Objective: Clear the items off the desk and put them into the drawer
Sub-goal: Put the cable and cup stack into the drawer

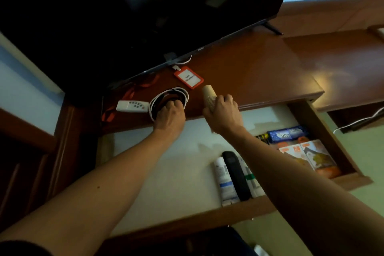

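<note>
My left hand [170, 115] rests on a coil of black and white cables [166, 95] on the brown desk [259, 70], fingers curled into the coil. My right hand [223, 113] is closed around a stack of brown paper cups [209, 94], tilted, just above the desk's front edge. A white remote [132, 106] lies left of the coil. A red badge holder [188, 77] with a red lanyard [133, 91] lies behind them. Below the desk the drawer [182, 164] stands pulled out, white inside.
A large dark TV screen [166, 10] stands at the back of the desk. In the drawer's right part lie a black remote [236, 174], white tubes [225, 183], a blue packet [287, 133] and orange boxes [318, 158]. The drawer's left part is bare white.
</note>
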The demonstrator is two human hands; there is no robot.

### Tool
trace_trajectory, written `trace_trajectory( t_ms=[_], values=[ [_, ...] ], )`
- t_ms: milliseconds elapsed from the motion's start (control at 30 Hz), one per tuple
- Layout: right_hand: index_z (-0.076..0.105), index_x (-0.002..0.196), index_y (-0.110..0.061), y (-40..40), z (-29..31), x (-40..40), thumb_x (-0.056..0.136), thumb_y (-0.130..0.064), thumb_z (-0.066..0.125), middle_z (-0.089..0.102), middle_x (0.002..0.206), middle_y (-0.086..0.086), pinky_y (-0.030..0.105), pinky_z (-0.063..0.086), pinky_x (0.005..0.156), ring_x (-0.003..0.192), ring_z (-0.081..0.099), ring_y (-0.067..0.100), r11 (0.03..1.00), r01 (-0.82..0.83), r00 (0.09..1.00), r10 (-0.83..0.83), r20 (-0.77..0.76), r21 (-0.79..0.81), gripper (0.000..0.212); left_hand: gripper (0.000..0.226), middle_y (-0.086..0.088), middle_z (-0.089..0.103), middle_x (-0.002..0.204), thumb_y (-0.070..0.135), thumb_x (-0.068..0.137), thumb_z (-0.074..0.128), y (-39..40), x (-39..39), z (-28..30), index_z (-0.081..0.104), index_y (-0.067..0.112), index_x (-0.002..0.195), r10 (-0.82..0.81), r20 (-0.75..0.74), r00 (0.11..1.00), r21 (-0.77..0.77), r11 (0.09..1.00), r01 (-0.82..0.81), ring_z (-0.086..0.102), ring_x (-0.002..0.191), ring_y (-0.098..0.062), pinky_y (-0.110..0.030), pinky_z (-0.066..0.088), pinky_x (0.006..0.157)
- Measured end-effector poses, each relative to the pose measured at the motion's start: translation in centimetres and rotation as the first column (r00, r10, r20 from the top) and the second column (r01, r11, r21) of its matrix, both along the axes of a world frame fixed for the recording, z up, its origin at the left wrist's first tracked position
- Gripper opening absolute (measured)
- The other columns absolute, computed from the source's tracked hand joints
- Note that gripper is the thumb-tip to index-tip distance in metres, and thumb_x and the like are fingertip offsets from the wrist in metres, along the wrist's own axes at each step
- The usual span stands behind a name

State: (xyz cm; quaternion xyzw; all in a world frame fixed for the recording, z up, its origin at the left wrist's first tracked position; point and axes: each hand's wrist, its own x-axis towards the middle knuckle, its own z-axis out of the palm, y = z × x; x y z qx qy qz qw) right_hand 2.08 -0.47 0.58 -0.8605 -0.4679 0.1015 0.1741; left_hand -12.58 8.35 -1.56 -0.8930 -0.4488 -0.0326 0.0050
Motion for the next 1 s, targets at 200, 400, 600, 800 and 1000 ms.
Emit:
trace_trajectory(
  t_ms=[200,400,600,800,1000],
  values=[
    [0.054,0.125,-0.007,-4.5,-2.3,-5.4,0.086,-0.051,0.06,0.053,0.116,0.012,0.034,0.04,0.07,0.096,0.056,0.03,0.999,-0.039,0.998,0.038,-0.059,-0.012,0.059,0.023,-0.02,0.059,0.11,0.016,0.102,0.037,-5.7,-4.5,-1.8,0.049,0.001,0.115,-0.075,0.122,0.99,-0.053,0.995,0.082,0.061,0.094,-0.033,-0.038,0.051,0.078],
    [0.054,0.118,-0.006,-9.5,-5.8,-9.1,0.086,-0.051,0.06,0.054,0.11,0.011,0.037,0.048,0.07,0.09,0.059,0.029,0.993,-0.07,0.99,0.057,-0.128,-0.098,0.055,0.02,-0.02,0.058,0.109,0.01,0.1,0.037,-10.3,-8.0,-4.3,0.051,0.001,0.11,-0.06,0.105,0.993,-0.17,0.982,0.078,0.057,0.095,-0.037,-0.042,0.044,0.075],
    [0.052,0.121,-0.002,-11.7,-8.7,-11.2,0.085,-0.041,0.064,0.054,0.12,0.016,0.039,0.047,0.08,0.102,0.059,0.034,0.953,-0.101,0.973,0.035,-0.23,-0.284,0.055,0.02,-0.018,0.056,0.115,0.009,0.099,0.035,-12.1,-10.4,-7.1,0.049,0.004,0.113,-0.008,-0.026,1.0,-0.291,0.957,0.0,0.056,0.102,-0.035,-0.04,0.04,0.077],
    [0.049,0.126,-0.002,-13.2,-10.1,-11.3,0.087,-0.034,0.062,0.051,0.125,0.016,0.041,0.048,0.084,0.108,0.058,0.036,0.929,-0.09,0.959,-0.017,-0.281,-0.36,0.052,0.022,-0.022,0.058,0.118,0.007,0.097,0.039,-13.7,-11.2,-9.1,0.052,0.001,0.115,-0.005,-0.122,0.993,-0.315,0.948,-0.034,0.057,0.108,-0.04,-0.046,0.044,0.086],
    [0.05,0.122,-0.002,-13.5,-10.7,-11.0,0.089,-0.031,0.059,0.051,0.124,0.017,0.042,0.048,0.081,0.108,0.059,0.04,0.921,-0.099,0.97,0.005,-0.243,-0.377,0.045,0.009,-0.023,0.062,0.087,0.0,0.08,0.063,-14.7,-11.5,-9.1,0.059,0.0,0.089,-0.066,-0.141,0.988,-0.37,0.929,0.009,0.065,0.077,-0.043,-0.044,0.052,0.061]
  ],
)
